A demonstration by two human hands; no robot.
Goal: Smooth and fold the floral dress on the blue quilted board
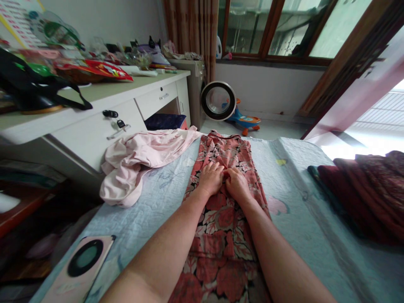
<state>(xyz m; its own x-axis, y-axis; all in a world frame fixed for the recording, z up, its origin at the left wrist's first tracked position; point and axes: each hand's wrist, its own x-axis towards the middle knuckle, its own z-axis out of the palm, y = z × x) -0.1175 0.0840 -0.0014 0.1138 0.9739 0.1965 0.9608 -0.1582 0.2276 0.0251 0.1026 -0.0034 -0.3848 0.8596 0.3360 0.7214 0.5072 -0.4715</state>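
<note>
A red, pink and black floral shirt [217,223] lies lengthwise on the bed, its collar at the far end and its near end running out of view at the bottom. Both hands meet at the middle of its front. My left hand [211,179] has its fingers bent together on the cloth, tips at the centre line. Close beside it, my right hand [237,183] is closed, thumb and forefinger pinching the same fabric. Any button between the fingertips is too small to make out.
On the light blue bedspread [293,198] lie a crumpled pale pink garment [132,155], a phone [77,269] at lower left and a stack of dark red folded clothes [362,189] at right. A cluttered white desk [123,105] borders the left; a washing machine with round door [218,101] stands beyond.
</note>
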